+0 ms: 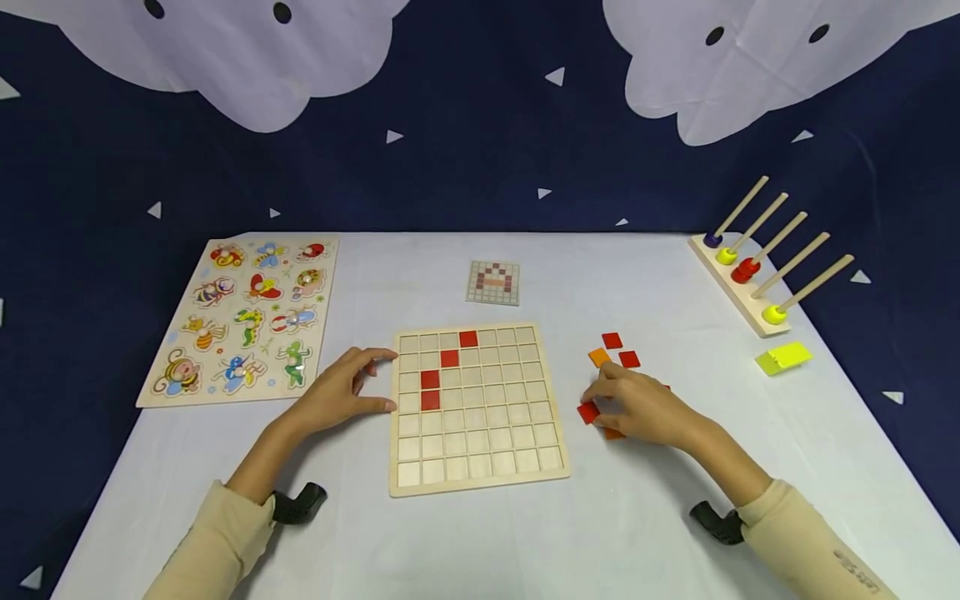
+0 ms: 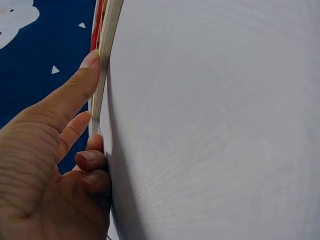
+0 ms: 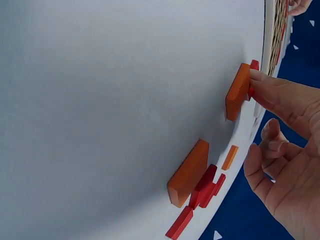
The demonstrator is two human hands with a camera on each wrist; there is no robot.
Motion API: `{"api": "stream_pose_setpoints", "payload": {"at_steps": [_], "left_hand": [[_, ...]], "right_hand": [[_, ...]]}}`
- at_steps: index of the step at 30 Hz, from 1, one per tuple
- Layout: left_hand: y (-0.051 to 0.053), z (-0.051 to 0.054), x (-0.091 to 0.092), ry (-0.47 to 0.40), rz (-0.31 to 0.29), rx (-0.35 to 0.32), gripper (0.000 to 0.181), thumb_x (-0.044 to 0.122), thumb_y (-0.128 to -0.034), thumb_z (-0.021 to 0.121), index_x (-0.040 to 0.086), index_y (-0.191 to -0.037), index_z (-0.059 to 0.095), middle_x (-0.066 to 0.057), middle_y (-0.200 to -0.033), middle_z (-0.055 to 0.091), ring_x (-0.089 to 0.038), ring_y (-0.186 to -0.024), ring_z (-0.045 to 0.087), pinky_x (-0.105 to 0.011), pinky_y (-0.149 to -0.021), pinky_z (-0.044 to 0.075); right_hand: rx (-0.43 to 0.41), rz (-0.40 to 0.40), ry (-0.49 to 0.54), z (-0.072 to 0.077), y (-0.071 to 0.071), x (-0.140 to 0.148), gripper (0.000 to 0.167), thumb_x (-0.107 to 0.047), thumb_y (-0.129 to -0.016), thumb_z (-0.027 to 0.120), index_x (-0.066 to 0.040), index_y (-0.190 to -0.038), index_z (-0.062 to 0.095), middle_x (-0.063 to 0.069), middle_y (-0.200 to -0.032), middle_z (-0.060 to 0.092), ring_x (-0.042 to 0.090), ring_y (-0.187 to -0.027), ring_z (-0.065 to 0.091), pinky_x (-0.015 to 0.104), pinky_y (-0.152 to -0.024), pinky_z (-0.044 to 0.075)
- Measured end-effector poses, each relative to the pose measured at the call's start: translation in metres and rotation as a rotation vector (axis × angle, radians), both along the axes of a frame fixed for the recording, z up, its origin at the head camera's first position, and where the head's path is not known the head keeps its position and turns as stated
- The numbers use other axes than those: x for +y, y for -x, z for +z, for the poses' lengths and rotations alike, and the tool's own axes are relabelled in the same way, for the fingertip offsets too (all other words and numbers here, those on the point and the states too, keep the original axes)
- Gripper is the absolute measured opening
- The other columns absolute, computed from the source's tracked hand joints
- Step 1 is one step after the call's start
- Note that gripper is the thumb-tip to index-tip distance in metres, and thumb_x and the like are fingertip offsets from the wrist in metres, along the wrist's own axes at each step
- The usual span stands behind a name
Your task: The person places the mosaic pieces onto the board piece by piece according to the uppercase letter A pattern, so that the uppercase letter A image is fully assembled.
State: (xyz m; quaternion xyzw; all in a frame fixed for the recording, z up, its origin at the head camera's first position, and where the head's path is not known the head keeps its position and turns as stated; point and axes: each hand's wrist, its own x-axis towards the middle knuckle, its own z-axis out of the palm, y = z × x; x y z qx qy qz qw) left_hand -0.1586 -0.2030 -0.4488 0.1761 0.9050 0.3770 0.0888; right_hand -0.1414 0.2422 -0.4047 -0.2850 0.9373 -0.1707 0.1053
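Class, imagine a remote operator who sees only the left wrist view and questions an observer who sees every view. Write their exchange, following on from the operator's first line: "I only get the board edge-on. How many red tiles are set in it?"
Observer: Four red tiles sit in the squares of the board, stepping down and leftward from the top row.

Operator: Where is the right hand?

Observer: Just right of the board, its thumb and a finger at another red tile.

Operator: Does anything lie beyond the board's far edge?

Observer: Yes, a small card printed with a grid pattern.
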Motion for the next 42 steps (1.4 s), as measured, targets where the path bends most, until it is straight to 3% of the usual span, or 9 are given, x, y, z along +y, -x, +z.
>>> {"api": "stream_pose_setpoints", "payload": {"at_steps": [12,19,26,34,42], "left_hand": [[-0.001,0.001,0.0,0.005,-0.001,0.005,0.07,0.031,-0.0764,0.087,0.013,-0.136,0.055,-0.006,-0.1,0.048,-0.016,-0.076,0.04,-0.027,-0.066,0.036],[0.0,0.002,0.001,0.011,-0.001,0.0,0.07,0.031,-0.0768,0.086,0.012,-0.137,0.055,-0.006,-0.101,0.048,-0.016,-0.077,0.04,-0.027,-0.067,0.036],[0.0,0.001,0.001,0.008,0.001,0.002,0.07,0.029,-0.0763,0.087,0.012,-0.137,0.055,-0.006,-0.1,0.049,-0.016,-0.076,0.04,-0.027,-0.066,0.036],[0.0,-0.001,0.002,0.004,0.006,0.005,0.071,0.029,-0.0758,0.087,0.013,-0.137,0.055,-0.006,-0.1,0.049,-0.016,-0.076,0.04,-0.027,-0.066,0.036],[-0.001,0.0,0.001,0.005,0.016,-0.001,0.071,0.029,-0.0756,0.087,0.014,-0.137,0.055,-0.005,-0.1,0.048,-0.016,-0.076,0.04,-0.028,-0.066,0.036]], "right_hand": [[0.079,0.071,0.016,-0.01,0.004,-0.002,0.017,-0.017,-0.078,0.082,-0.013,-0.093,0.074,-0.007,-0.086,0.05,0.007,-0.071,0.048,0.022,-0.063,0.04],[0.061,0.083,0.044,0.001,0.01,-0.012,0.021,-0.019,-0.079,0.083,-0.01,-0.096,0.075,-0.003,-0.089,0.053,0.012,-0.074,0.052,0.022,-0.065,0.044],[0.022,0.151,0.113,0.014,0.016,-0.047,0.019,-0.018,-0.082,0.079,-0.01,-0.098,0.075,-0.001,-0.09,0.055,0.015,-0.08,0.057,0.023,-0.069,0.047],[0.044,0.25,0.118,0.016,0.017,-0.09,0.019,-0.02,-0.08,0.079,-0.01,-0.095,0.074,0.0,-0.083,0.048,0.006,-0.071,0.042,0.021,-0.063,0.038],[0.041,0.332,0.118,0.017,0.017,-0.126,0.014,-0.021,-0.08,0.078,-0.013,-0.091,0.073,-0.003,-0.08,0.043,0.005,-0.069,0.038,0.02,-0.062,0.034]]}}
